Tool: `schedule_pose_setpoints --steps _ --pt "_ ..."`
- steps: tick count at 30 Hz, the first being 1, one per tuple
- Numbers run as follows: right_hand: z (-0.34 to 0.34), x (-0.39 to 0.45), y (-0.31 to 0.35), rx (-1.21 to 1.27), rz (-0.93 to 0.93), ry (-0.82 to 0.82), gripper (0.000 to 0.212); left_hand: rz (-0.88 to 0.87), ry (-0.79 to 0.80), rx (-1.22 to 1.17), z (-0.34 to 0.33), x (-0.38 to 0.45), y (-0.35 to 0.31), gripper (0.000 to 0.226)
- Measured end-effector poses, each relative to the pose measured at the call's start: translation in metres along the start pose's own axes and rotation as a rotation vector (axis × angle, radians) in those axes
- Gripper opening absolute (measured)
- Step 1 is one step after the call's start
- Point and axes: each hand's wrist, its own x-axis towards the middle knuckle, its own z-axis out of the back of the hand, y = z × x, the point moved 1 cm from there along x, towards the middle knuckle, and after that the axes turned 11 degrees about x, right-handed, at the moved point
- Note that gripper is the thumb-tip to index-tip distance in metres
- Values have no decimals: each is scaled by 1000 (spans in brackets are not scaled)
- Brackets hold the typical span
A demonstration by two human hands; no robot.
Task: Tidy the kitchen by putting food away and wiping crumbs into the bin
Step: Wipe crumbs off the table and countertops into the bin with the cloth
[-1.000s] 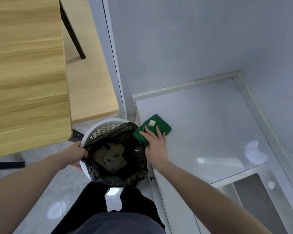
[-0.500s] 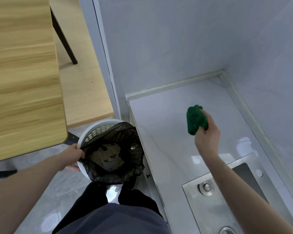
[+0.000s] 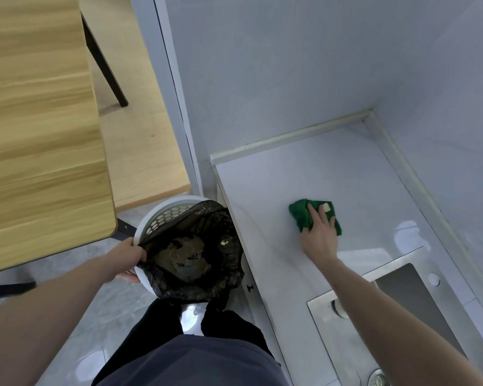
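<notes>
One green cloth (image 3: pixel 304 215), flat, long axis left-right, under right hand (image 3: pixel 319 235).

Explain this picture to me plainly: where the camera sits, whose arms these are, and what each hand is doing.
The camera sits on a person's head and looks down, so both arms are that person's own. The left hand grips the rim of a white bin lined with a black bag, held beside the counter's edge. The right hand presses flat on a green cloth lying on the pale counter. A steel sink is set into the counter nearer the person, and a wooden table stands at the left.
</notes>
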Motion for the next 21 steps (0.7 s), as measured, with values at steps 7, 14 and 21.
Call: schedule_pose_setpoints --steps 7,14,21 --pt "-61 -53 87 180 185 82 63 -10 17 15 2 0 -2 36" --pt "-86 -97 162 543 127 367 49 -25 30 23 8 5 -4 33" --pt "-38 -141 141 935 66 123 54 -31 64 64 12 14 -4 29"
